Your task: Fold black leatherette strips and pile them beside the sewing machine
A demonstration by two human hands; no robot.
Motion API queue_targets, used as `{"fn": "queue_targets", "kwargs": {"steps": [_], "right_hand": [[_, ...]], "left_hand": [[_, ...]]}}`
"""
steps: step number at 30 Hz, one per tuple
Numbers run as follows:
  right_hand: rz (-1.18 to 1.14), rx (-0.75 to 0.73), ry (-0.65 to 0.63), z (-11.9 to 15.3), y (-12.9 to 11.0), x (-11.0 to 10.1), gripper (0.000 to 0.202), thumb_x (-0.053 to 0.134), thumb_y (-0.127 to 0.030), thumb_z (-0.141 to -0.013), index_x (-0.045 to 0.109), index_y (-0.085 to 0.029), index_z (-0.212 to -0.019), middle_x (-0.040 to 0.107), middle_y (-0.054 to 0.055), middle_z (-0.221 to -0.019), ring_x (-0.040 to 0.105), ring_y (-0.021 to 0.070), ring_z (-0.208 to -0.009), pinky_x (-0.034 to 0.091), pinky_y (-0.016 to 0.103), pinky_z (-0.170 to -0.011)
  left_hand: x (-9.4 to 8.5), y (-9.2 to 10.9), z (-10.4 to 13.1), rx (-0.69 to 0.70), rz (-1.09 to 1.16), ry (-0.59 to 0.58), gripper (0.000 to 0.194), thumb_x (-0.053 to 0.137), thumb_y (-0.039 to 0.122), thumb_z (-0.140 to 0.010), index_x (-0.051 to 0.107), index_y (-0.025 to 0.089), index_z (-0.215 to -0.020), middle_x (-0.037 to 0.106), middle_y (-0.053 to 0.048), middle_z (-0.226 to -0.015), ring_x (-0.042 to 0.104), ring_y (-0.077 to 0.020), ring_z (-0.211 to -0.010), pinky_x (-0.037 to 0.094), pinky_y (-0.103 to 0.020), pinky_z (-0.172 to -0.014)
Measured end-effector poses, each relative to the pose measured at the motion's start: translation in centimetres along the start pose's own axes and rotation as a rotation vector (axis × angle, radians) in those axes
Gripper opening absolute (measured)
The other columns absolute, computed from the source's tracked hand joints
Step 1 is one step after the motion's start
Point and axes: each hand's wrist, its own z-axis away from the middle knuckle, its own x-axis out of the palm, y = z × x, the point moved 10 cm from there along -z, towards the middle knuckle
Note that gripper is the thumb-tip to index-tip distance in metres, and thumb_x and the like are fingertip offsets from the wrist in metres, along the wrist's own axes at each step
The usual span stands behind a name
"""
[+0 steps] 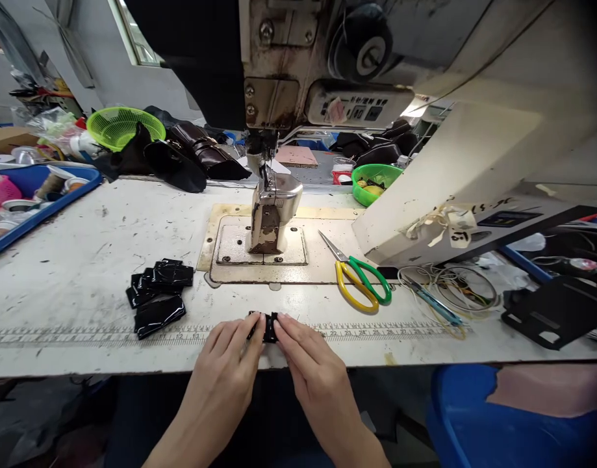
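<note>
Both of my hands meet at the front edge of the white worktable (84, 260), over its printed ruler strip. My left hand (227, 364) and my right hand (305, 361) pinch a small glossy black leather piece (266, 327) between their fingertips, mostly hidden by the fingers. A pile of similar black leather pieces (158, 296) lies to the left of my hands. Behind them stands the post of a sewing machine (271, 208) on its metal plate.
Green-and-yellow scissors (359, 276) lie right of the plate, with cords and a blue tool (437, 305) beyond. A blue tray (39, 201) of spools sits far left, green baskets (123, 127) and dark leather at the back. A blue chair edge (473, 416) is lower right.
</note>
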Motion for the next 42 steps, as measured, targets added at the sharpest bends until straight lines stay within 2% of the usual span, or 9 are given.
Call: {"fn": "queue_targets", "kwargs": {"steps": [5,10,15,18,21,24,28,35,42], "right_hand": [[0.025,-0.006,-0.055,0.5,0.7,0.4,0.042,0.048,0.001,-0.098,0.064,-0.016,-0.133,0.068,0.01,-0.133,0.065,0.0212,-0.124,0.059,0.036,-0.103],[0.011,0.022,-0.028,0.4,1.0,0.2,0.044,0.049,-0.002,-0.098,0.062,-0.019,-0.137,0.069,0.011,-0.13,0.067,0.0209,-0.12,0.06,0.034,-0.101],[-0.023,-0.085,-0.106,0.1,0.4,0.6,0.049,0.043,0.003,-0.097,0.057,-0.013,-0.141,0.067,0.011,-0.133,0.059,0.0225,-0.131,0.054,0.038,-0.108],[-0.022,-0.095,-0.146,0.2,0.8,0.9,0.051,0.043,0.001,-0.098,0.054,-0.016,-0.144,0.067,0.009,-0.134,0.057,0.0235,-0.133,0.056,0.039,-0.106],[-0.035,-0.056,-0.104,0.3,1.4,0.7,0.051,0.047,0.002,-0.096,0.053,-0.013,-0.144,0.069,0.011,-0.131,0.061,0.0223,-0.129,0.057,0.036,-0.105],[-0.029,-0.059,-0.056,0.3,1.3,0.6,0.043,0.049,0.002,-0.095,0.061,-0.009,-0.134,0.071,0.012,-0.127,0.062,0.0219,-0.127,0.056,0.034,-0.106],[0.05,-0.093,-0.124,0.3,0.9,1.5,0.039,0.041,-0.002,-0.099,0.066,-0.01,-0.128,0.07,0.01,-0.128,0.062,0.0209,-0.127,0.053,0.034,-0.109],[0.059,-0.118,-0.156,-0.4,0.6,1.4,0.045,0.036,-0.007,-0.103,0.055,-0.013,-0.144,0.069,0.008,-0.128,0.062,0.0218,-0.125,0.053,0.036,-0.108],[0.115,-0.153,-0.183,0.0,0.5,2.0,0.043,0.035,-0.006,-0.103,0.059,-0.011,-0.139,0.069,0.007,-0.128,0.059,0.0212,-0.129,0.051,0.035,-0.111]], "left_hand": [[0.4,-1.2,0.6,-0.004,0.152,-0.007,0.045,0.045,0.0,-0.096,0.054,0.008,-0.139,0.064,-0.013,-0.135,0.06,-0.0219,-0.115,0.06,-0.032,-0.094],[0.5,-1.9,1.4,0.034,0.209,0.034,0.042,0.049,0.001,-0.096,0.058,0.011,-0.136,0.063,-0.01,-0.139,0.052,-0.0216,-0.135,0.05,-0.034,-0.111],[-0.5,-1.9,2.4,0.053,0.2,0.012,0.043,0.042,0.001,-0.097,0.059,0.01,-0.136,0.064,-0.011,-0.138,0.058,-0.0158,-0.13,0.046,-0.025,-0.111],[-0.5,-2.1,2.3,0.023,0.187,-0.008,0.044,0.043,0.001,-0.096,0.06,0.011,-0.135,0.065,-0.011,-0.136,0.058,-0.0179,-0.131,0.047,-0.028,-0.111],[0.1,-2.1,1.9,0.031,0.21,-0.04,0.046,0.044,-0.001,-0.095,0.057,0.008,-0.138,0.061,-0.014,-0.142,0.051,-0.0225,-0.139,0.046,-0.033,-0.114],[0.6,-2.0,1.7,0.075,0.244,-0.065,0.043,0.042,0.005,-0.099,0.054,0.006,-0.14,0.059,-0.014,-0.145,0.047,-0.0236,-0.142,0.046,-0.033,-0.114],[1.1,-2.7,1.8,0.07,0.249,-0.107,0.045,0.041,0.007,-0.1,0.052,0.009,-0.143,0.059,-0.012,-0.145,0.051,-0.0215,-0.139,0.044,-0.031,-0.115],[1.0,-2.9,2.2,0.149,0.203,-0.01,0.045,0.038,0.013,-0.101,0.053,0.011,-0.144,0.063,-0.008,-0.139,0.058,-0.0197,-0.132,0.045,-0.028,-0.112],[1.4,-2.6,2.5,0.177,0.162,-0.018,0.044,0.036,0.018,-0.102,0.055,0.012,-0.142,0.062,-0.007,-0.141,0.054,-0.0195,-0.136,0.044,-0.03,-0.114]]}}
